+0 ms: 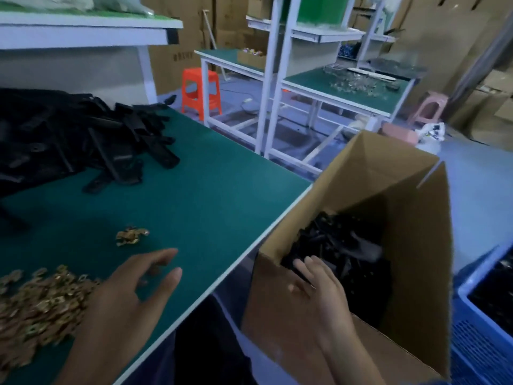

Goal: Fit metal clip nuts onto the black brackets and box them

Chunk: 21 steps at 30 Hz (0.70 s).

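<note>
A heap of black brackets point(72, 143) lies at the far left of the green table point(211, 195). Brass-coloured clip nuts point(41, 304) are piled at the near left, with a small separate clump point(131, 236) further in. My left hand point(130, 295) hovers over the table beside the nut pile, fingers spread and holding nothing. My right hand point(319, 284) reaches into the open cardboard box point(416, 245) off the table's right edge, fingers straight above the black brackets in the box point(341, 240). Nothing shows in its grasp.
A blue plastic crate point(483, 329) with dark parts stands right of the box. Beyond the table are white-framed workbenches point(347, 90), an orange stool point(200, 91), a pink stool point(430, 107) and stacked cartons. A white shelf point(83, 29) overhangs the table's back left.
</note>
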Each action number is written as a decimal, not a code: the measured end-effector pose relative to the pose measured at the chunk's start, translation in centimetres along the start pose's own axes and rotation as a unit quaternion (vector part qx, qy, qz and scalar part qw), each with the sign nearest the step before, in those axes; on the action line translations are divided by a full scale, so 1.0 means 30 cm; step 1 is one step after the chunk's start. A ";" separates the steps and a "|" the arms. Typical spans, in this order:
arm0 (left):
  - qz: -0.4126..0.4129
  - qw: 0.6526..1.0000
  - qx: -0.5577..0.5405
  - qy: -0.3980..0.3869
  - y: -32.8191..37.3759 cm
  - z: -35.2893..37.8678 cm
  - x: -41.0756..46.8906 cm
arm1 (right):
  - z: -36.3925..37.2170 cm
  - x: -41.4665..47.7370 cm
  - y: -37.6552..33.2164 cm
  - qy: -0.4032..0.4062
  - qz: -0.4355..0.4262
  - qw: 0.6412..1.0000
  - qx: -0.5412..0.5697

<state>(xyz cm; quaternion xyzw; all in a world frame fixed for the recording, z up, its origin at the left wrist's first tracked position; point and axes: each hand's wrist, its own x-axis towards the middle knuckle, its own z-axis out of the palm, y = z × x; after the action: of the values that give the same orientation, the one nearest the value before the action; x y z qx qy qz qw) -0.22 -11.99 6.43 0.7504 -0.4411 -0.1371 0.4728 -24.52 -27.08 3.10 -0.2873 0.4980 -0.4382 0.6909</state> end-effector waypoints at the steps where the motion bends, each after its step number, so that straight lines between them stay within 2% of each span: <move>1: -0.008 1.000 -0.001 0.006 -0.010 -0.010 -0.011 | 0.025 0.008 0.011 -0.015 0.004 1.000 -0.020; 3: -0.028 0.999 0.000 0.026 -0.049 -0.043 -0.031 | 0.108 0.021 0.038 -0.066 -0.009 0.996 -0.051; 5: -0.061 0.997 0.006 0.046 -0.100 -0.094 -0.046 | 0.230 0.053 0.064 -0.116 -0.058 0.984 -0.122; 8: -0.119 0.991 0.014 0.064 -0.164 -0.178 -0.083 | 0.466 0.152 0.082 -0.193 -0.138 0.937 -0.255; 11: -0.154 0.983 0.020 0.093 -0.190 -0.240 -0.113 | 0.740 0.287 0.073 -0.255 -0.194 0.870 -0.374; 16: -0.196 0.968 0.029 0.152 -0.213 -0.285 -0.122 | 1.183 0.490 0.083 -0.293 -0.285 0.701 -0.584; 19: -0.196 0.967 0.029 0.161 -0.233 -0.298 -0.112 | 1.370 0.507 0.164 -0.340 -0.279 0.655 -0.614; 20: -0.192 0.968 0.032 0.161 -0.238 -0.306 -0.101 | 1.417 0.501 0.197 -0.335 -0.286 0.638 -0.632; 21: -0.188 0.969 0.040 0.158 -0.242 -0.315 -0.089 | 1.455 0.491 0.226 -0.316 -0.310 0.606 -0.662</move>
<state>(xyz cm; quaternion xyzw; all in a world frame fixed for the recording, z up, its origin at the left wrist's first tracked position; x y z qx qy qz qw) 8.01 -3.13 4.72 0.8504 -0.2171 -0.0851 0.4717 20.44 -38.88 5.82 -0.9237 0.2846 -0.0591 0.2497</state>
